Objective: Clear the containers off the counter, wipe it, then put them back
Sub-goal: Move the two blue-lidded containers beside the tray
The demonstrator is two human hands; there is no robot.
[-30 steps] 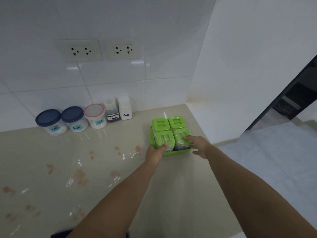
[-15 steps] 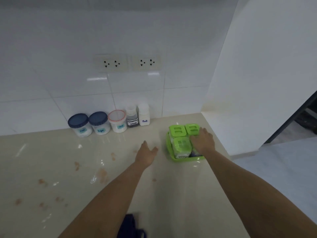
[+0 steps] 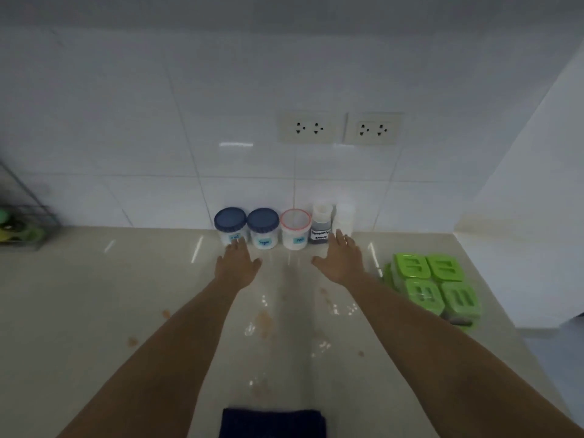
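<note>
Clearing is in hand: your left hand (image 3: 235, 263) and right hand (image 3: 343, 257), fingers straight, together and empty, hover close before the jars (image 3: 262, 227) at twelve o'clock on the stained desk (image 3: 94, 311), green tubs (image 3: 433, 286) at three; next, I judge, close on a jar each.

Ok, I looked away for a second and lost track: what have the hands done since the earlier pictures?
Both hands let go of the green plastic tray of four green-lidded containers, the left hand first, then the right hand. Both moved left, open, to the row of labelled jars at the white tiled wall. The jars stayed in line; neither hand grips anything.
</note>
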